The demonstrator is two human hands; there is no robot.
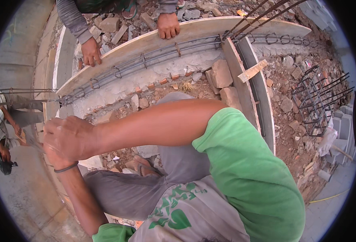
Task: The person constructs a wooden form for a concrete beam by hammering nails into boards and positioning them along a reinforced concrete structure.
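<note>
My right hand [76, 136] reaches across to the left, its fingers closed, right up against my left hand [53, 151]. That left hand, with a dark band at the wrist, is closed too and partly covered by the right. What they grip is hidden; a faint blurred grey streak shows just left of the knuckles. Beyond them, the end of a long board [137, 42] stands on edge beside a rebar cage [145, 59] lying along a rough concrete strip [157, 66]. A co-worker's two hands [168, 26] rest on that board's top edge.
Two upright boards [242, 76] stand at right, bridged by a short wooden piece [253, 71]. Rebar rods [262, 15] jut up behind them. Broken bricks [222, 74] and rubble lie about. Another rebar cage [317, 101] sits far right. A second person [4, 125] is at far left.
</note>
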